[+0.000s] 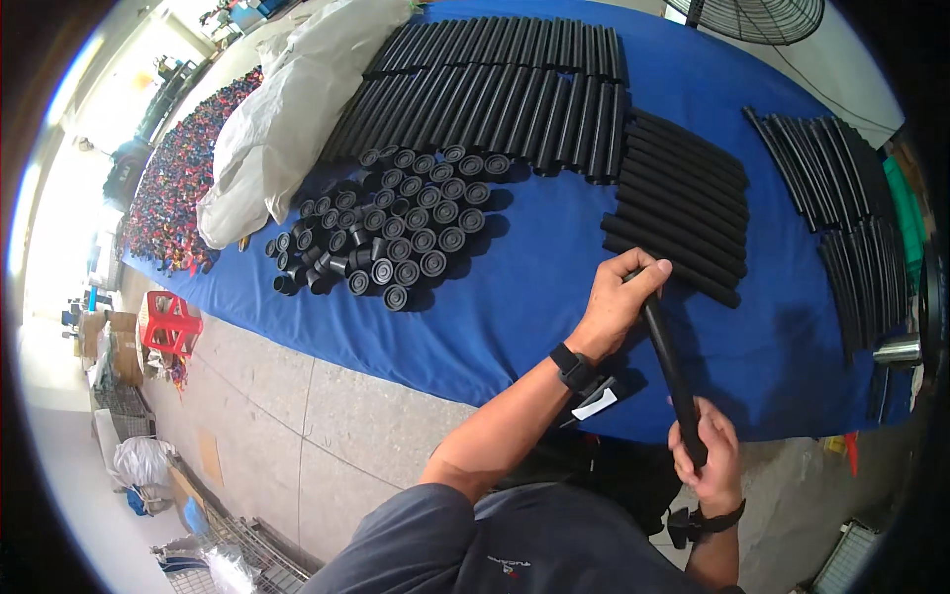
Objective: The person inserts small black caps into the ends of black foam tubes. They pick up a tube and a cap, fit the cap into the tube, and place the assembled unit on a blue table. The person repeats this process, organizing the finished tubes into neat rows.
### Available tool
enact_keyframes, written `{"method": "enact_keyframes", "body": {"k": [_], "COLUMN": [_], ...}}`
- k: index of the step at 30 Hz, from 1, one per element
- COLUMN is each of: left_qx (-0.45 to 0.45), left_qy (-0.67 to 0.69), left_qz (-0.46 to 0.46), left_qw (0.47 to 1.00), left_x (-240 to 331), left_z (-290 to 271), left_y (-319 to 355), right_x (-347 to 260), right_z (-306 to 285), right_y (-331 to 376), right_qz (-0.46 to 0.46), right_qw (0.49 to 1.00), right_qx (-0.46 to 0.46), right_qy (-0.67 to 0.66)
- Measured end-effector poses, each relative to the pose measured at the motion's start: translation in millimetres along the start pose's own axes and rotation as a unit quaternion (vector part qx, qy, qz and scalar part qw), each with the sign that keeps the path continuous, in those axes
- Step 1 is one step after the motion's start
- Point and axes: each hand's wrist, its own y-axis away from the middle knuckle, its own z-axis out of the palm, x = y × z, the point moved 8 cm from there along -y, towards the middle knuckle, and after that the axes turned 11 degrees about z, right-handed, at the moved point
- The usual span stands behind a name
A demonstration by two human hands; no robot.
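A long black tube point(669, 358) slants between my two hands in front of the table's near edge. My left hand point(616, 299) is closed round its upper end, the thumb lying at the tip. Lower down, my right hand point(709, 450) has its fingers wrapped about the other end. Just beyond my left hand, a stack of matte black tubes point(683, 198) lies side by side on the blue cloth point(554, 233). To the left, several round black caps point(423, 241) with ringed faces are grouped together, some upright and some tipped over.
Long rows of black tubes point(475, 109) fill the far side, with more tubes point(821, 178) at the right. A white plastic sheet point(287, 119) lies beside a heap of small coloured pieces point(193, 178). A fan point(762, 18) stands behind; a red stool point(168, 322) is on the floor.
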Motion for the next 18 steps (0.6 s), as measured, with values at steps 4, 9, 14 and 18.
{"method": "enact_keyframes", "body": {"k": [4,9,14,18], "left_qx": [-0.013,-0.004,0.003,0.009], "left_qy": [-0.016,0.027,0.003,-0.067], "left_qz": [-0.005,0.035,0.008,0.0], "left_qw": [1.0,0.999,1.0,0.998], "left_x": [0,-10,3,8], "left_z": [5,-3,-2,-2], "left_y": [4,-1,5,6], "right_x": [13,9,5,-23], "right_z": [-1,6,1,6], "right_y": [-2,-4,-3,8], "right_qz": [0.062,0.028,-0.002,-0.198], "right_qw": [0.998,0.997,0.991,0.879], "right_qx": [-0.031,0.011,0.048,0.192], "right_qy": [0.004,0.068,0.125,0.39]}}
